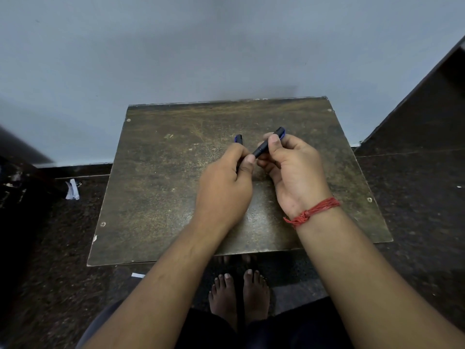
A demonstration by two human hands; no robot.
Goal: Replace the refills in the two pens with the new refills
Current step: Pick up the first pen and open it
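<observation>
Hands hover above the table [156, 197], left hand [224, 190] and right hand [294, 170] each clamped on a pen [261, 150].

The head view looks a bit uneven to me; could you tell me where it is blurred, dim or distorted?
Head view: the left edge is smeared and dark; the table edges splay from wide-angle distortion; a dull sheen sits near the left hand; both pens read soft.

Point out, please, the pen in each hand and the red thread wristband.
Pen in right hand [261, 149], head view: on the dark barrel between the two hands.
Pen in left hand [239, 138], head view: on the end above the fingers.
Red thread wristband [315, 211], head view: on the strands across the wrist.
</observation>
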